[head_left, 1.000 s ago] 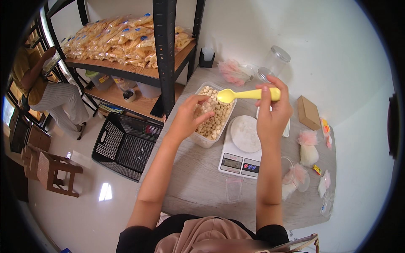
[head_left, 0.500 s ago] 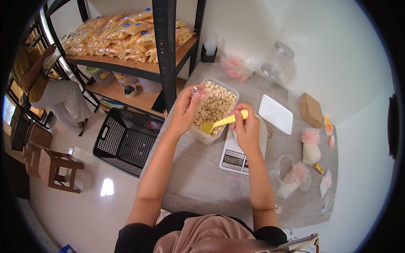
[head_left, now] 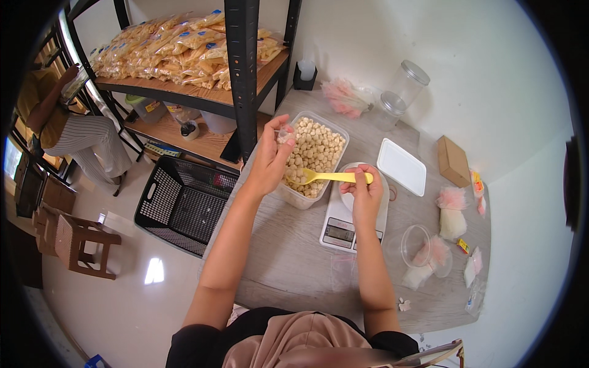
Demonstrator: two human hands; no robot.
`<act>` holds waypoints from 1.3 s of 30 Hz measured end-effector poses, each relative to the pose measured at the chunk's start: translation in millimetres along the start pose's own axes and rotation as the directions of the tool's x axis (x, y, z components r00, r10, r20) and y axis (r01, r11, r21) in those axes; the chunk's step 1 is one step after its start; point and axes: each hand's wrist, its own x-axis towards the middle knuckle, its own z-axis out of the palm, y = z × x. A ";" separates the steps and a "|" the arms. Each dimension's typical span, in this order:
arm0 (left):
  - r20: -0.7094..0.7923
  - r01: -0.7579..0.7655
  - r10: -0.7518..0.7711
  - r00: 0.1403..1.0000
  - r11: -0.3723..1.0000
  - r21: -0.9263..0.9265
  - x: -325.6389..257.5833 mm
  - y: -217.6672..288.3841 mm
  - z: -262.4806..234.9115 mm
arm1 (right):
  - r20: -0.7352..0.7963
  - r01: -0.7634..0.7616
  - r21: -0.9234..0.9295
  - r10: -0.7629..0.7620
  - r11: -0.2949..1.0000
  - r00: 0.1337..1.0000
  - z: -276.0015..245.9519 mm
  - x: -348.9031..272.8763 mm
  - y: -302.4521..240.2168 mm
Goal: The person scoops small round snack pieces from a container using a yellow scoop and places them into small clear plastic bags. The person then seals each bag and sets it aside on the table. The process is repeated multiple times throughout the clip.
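My left hand [head_left: 271,161] is closed on a small clear plastic bag [head_left: 286,132] above the left side of a clear tub [head_left: 302,202]. Pale, round, nut-like pieces [head_left: 319,147] fill much of the tub. My right hand [head_left: 367,195] grips a yellow plastic spoon [head_left: 339,176] by its handle. The spoon lies nearly level, its bowl over the tub's near left part beside my left hand. Pale pieces show around the bowl, but whether they are in it or in the bag is unclear. Under my right hand stands a white digital scale [head_left: 337,222].
On the table are a white lid [head_left: 402,167], a brown box [head_left: 453,161], clear jars [head_left: 402,92], a round clear container [head_left: 417,246] and several small bags [head_left: 453,222]. A black crate [head_left: 184,202] and a shelf of packed bags [head_left: 178,55] stand left. Another person [head_left: 80,122] is far left.
My right hand has moved slightly right and down. The spoon has swung from slanting to nearly level, and its bowl has risen toward my left hand, which has barely moved.
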 end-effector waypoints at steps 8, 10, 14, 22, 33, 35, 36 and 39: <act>0.059 0.065 -0.063 0.996 0.998 -0.024 1.1 0.7 1.3 | -0.080 0.111 0.015 -0.109 0.994 0.991 -16.3 18.9 -30.9; 0.076 0.069 -0.068 0.995 0.998 -0.010 1.4 1.3 1.7 | -0.086 0.187 0.036 -0.183 0.982 0.979 -18.1 27.3 -45.7; 0.106 0.107 -0.111 0.988 0.993 0.043 -0.5 5.6 1.6 | -0.100 0.262 -0.009 -0.262 0.965 0.960 -12.8 39.8 -70.9; 0.117 0.071 -0.094 0.989 0.980 0.184 -0.8 15.4 5.1 | 0.051 0.283 -0.232 -0.279 0.931 0.959 12.3 50.5 -88.0; 0.124 0.043 -0.076 0.989 0.968 0.246 -1.1 18.7 7.8 | 0.007 0.251 -0.187 -0.254 0.950 0.967 9.4 47.2 -76.8; 0.118 0.049 -0.077 0.990 0.973 0.223 -1.5 18.8 7.9 | -0.032 0.252 -0.150 -0.260 0.956 0.965 4.5 43.6 -69.3; 0.115 0.053 -0.079 0.990 0.976 0.213 -1.7 18.9 7.7 | -0.059 0.245 -0.135 -0.255 0.960 0.965 2.8 42.4 -65.7; 0.121 0.041 -0.069 0.990 0.973 0.226 -1.3 18.4 7.3 | -0.079 0.215 -0.044 -0.218 0.976 0.973 1.4 40.5 -56.4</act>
